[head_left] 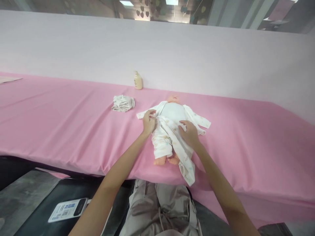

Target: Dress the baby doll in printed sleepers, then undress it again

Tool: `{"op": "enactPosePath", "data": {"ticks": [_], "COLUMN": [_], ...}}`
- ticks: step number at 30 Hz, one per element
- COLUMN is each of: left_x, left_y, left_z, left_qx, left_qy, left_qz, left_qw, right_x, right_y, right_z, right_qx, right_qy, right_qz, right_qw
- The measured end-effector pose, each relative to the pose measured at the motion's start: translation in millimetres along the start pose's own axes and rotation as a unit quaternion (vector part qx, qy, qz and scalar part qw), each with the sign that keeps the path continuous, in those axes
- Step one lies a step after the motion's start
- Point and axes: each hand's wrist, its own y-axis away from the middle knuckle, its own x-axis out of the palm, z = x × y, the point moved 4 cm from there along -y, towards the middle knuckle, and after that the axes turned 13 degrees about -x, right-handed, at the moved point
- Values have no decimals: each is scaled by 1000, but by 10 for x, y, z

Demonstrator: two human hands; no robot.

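A baby doll [174, 99] lies on its back, its head away from me and its bare feet towards me. It wears a white, open-fronted printed baby top [200, 120] with both sleeves spread, over a pale torso. White printed baby pants [162, 146] cover the leg on the left, while a loose length of the same cloth hangs diagonally towards the table edge. My left hand [149, 122] is curled at the doll's waist, fingertips closed on the pants' edge. On the other side my right hand [189, 133] rests over the cloth, fingers bent and apart from the thumb.
A folded white cloth bundle [123, 103] lies left of the doll. Behind it, a cream pump bottle [138, 81] stands against the white wall. The pink-covered table [73, 127] ends just before my lap. A badge card [66, 209] lies on a black chair at lower left.
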Motion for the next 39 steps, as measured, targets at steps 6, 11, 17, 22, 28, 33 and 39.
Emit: {"op": "enactPosePath", "data": {"ticks": [6,11,17,22,28,33,39], "left_x": [302,356,381,394,369,306,265], "left_y": [269,349,448,477,482,462,487], "left_z": [-439,-580,-445,-372,-467,-525,-587], "left_qx": [157,39,-185,-211,-147,-91,106], "left_qy": [-220,-34,283,361,340,178,-247], "left_qz": [220,305,355,371,392,373,302], "left_qw": [937,951,872,829,842,906,915], "right_x": [271,117,127,176,233,194,144], "right_y": [55,58,135,139,113,62,34], "right_z": [-99,-1,11,-36,126,57,-186], "right_qx": [-51,79,224,241,42,50,199], "right_qy": [38,-164,-392,-401,-294,-299,-369], "right_qz": [53,64,191,191,238,122,-20], "right_qw": [997,981,872,863,925,945,908]}}
